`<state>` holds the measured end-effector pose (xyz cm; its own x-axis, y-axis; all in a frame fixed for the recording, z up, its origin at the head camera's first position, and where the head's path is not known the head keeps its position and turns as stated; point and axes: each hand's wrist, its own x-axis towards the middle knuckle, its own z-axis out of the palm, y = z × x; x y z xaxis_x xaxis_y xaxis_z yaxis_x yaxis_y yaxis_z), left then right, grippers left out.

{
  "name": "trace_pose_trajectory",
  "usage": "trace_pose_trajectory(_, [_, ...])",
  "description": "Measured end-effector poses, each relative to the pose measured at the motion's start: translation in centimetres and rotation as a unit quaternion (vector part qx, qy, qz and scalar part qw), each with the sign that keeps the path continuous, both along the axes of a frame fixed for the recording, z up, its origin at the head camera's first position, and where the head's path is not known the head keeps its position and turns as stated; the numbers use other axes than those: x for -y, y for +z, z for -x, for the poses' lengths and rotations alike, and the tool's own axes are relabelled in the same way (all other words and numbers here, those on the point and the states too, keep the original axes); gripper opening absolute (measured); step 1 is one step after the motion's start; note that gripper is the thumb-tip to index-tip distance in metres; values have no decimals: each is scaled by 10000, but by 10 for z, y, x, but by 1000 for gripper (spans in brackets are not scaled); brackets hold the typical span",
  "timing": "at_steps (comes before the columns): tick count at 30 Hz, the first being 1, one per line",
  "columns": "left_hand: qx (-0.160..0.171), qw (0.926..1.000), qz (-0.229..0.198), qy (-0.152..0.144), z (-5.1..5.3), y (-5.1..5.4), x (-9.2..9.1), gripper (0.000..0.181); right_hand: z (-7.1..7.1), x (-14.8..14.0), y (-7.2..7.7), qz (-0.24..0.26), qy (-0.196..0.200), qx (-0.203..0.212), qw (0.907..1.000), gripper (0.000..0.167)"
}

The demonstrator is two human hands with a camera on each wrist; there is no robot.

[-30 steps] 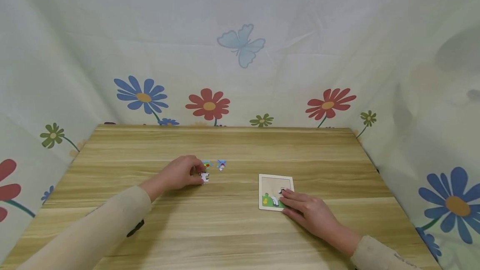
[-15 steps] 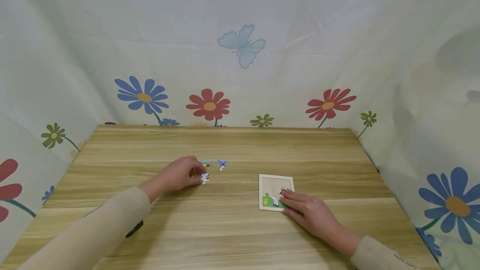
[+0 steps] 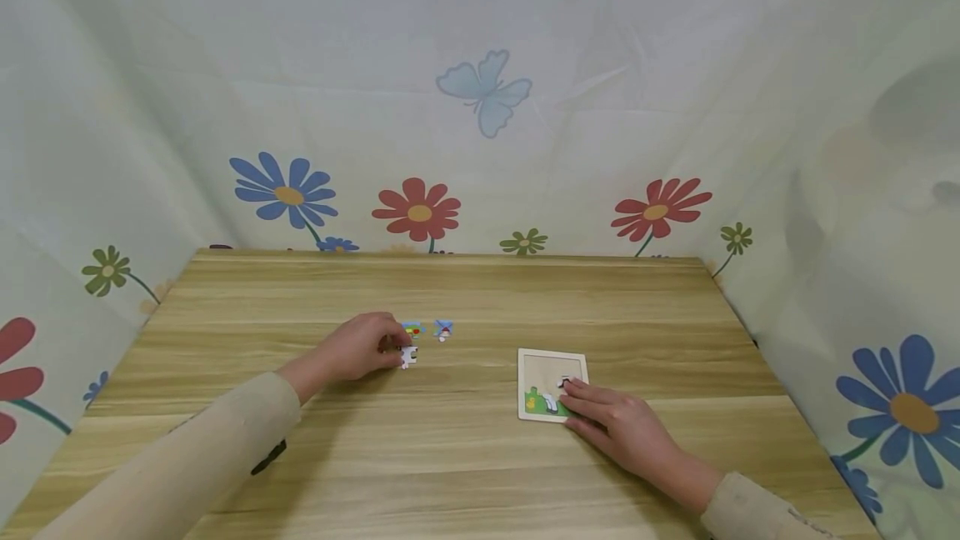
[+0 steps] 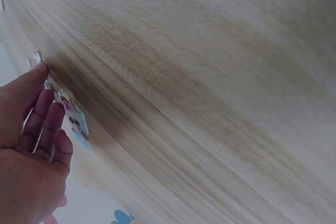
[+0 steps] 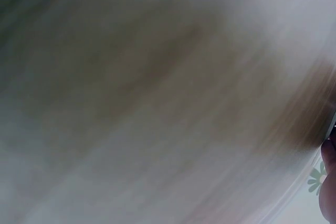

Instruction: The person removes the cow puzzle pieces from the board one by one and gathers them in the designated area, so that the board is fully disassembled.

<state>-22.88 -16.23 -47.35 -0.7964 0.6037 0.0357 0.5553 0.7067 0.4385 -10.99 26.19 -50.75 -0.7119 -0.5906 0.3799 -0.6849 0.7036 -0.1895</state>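
Observation:
My left hand (image 3: 363, 348) pinches a white jigsaw piece (image 3: 409, 356) between thumb and fingers at the table's middle left. Just beyond the fingertips lies a blue and green jigsaw piece (image 3: 413, 329), partly covered. A blue piece with a red figure (image 3: 443, 329) lies to its right. My right hand (image 3: 626, 430) rests its extended fingers on the lower right of a square puzzle board (image 3: 543, 364) with a pale frame. Green picture pieces (image 3: 534, 401) fill the visible bottom of the board; the fingers hide its lower right corner. Only part of that hand (image 5: 328, 182) shows in the right wrist view.
The wood-grain table (image 3: 450, 457) stretches around both hands. A pale curtain (image 3: 585, 132) printed with flowers and butterflies surrounds its back and sides. Something dark (image 3: 268, 457) shows beneath the left sleeve.
The left fingers shift very slightly at the white jigsaw piece, which tilts a little. The right hand and the puzzle board stay where they were.

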Motion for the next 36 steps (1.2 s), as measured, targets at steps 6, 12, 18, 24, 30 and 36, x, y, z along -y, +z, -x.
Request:
trace_pose_trajectory(6, [-150,9998,-56,-91,1,3,-2,21,0,0,1,1,-7,-32,10000,39])
trace_pose_trajectory(12, [16,9999,-86,-142,1,15,-22,26,0,0,2,25,5,-75,10000,39])
trace_pose_trajectory(18, [184,9985,-289,-428,-1,23,-55,27,0,-2,0,25,17,-152,9999,40])
trace_pose_trajectory(24, [324,9973,-299,-584,-2,26,-95,26,1,-2,-1,39,98,-260,9996,39])
trace_pose_trajectory(30, [456,9947,-326,-863,-6,30,-132,25,1,-2,-1,-3,105,-260,9996,38])
trace_pose_trajectory(36, [584,9937,-247,-925,-7,29,-155,24,2,-4,-2,35,119,-313,9994,37])
